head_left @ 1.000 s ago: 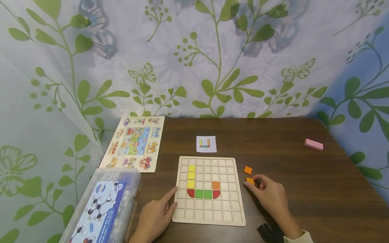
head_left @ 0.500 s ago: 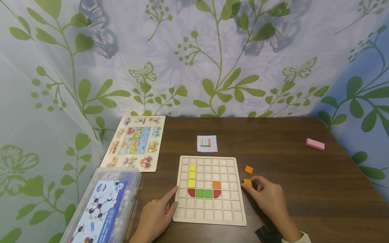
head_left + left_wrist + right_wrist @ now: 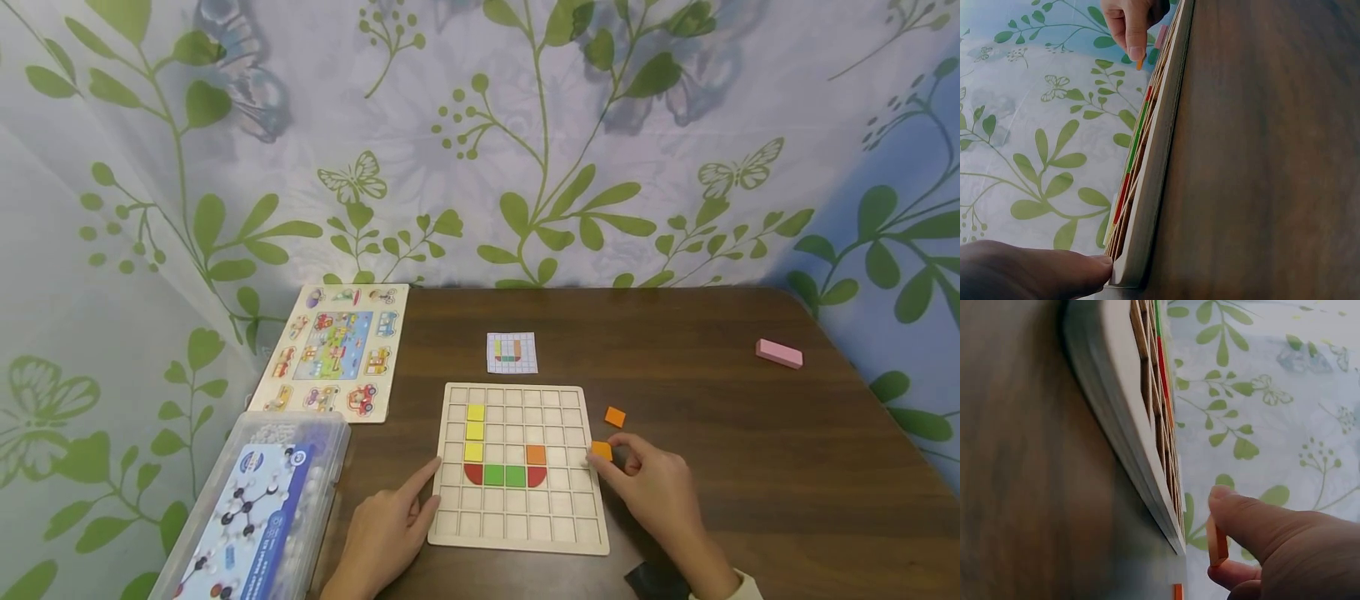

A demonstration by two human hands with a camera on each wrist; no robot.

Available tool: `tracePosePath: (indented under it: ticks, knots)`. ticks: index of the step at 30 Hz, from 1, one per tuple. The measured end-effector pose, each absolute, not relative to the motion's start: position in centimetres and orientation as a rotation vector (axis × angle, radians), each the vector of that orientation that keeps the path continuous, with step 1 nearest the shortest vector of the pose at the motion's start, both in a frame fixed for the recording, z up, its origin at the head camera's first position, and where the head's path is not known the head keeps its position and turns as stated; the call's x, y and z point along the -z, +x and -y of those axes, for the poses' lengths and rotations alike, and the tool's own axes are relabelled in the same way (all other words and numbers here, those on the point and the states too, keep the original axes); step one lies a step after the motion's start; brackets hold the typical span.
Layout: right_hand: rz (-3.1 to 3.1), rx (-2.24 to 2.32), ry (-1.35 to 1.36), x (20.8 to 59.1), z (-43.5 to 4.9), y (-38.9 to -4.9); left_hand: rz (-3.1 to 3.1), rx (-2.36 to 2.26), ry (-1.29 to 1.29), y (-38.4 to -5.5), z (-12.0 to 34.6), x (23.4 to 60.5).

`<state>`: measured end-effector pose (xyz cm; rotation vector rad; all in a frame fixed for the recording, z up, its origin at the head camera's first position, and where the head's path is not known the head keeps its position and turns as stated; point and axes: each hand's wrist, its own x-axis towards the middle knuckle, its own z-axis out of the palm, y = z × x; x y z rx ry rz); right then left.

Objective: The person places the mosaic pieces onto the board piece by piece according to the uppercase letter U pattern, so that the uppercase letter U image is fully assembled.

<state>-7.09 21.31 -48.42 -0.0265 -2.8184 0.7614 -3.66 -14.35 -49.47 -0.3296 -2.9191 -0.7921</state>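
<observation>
A wooden grid board (image 3: 517,525) lies before me, bearing three yellow squares (image 3: 475,431) in a column, two green squares (image 3: 504,475), two rounded red corner pieces (image 3: 537,476) and one orange square (image 3: 536,454). My right hand (image 3: 656,487) pinches another orange square tile (image 3: 602,451) between thumb and fingers at the board's right edge; in the right wrist view this tile (image 3: 1216,542) is held on edge, off the table. A second loose orange tile (image 3: 616,417) lies just beyond. My left hand (image 3: 386,529) touches the board's left edge with index finger and thumb.
Behind the board lies a small printed pattern card (image 3: 512,353). At left are a picture puzzle board (image 3: 333,350) and a clear plastic case (image 3: 251,508) with a blue label. A pink block (image 3: 779,353) rests far right. A patterned curtain (image 3: 480,150) backs the table.
My right hand has carried the orange tile a little leftward, from beside the loose tile to the board's right edge. The left hand stays at the board's left edge.
</observation>
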Motion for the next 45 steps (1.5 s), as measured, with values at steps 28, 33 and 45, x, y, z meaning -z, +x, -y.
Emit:
tracePosePath:
  ticks: [28,33,45]
  knots:
    - [2.715,-0.676,0.102,47.2,-18.4,-6.6,2.914,0.764,-0.319,-3.7,14.4,49.5]
    - [2.721,-0.715,0.094,46.9,-17.8,-6.6,2.914,0.778,-0.324,-3.6,14.4,49.4]
    - [2.791,-0.742,0.043,46.4,-17.2,-7.3,2.901,0.779,-0.332,-3.7,14.3,49.6]
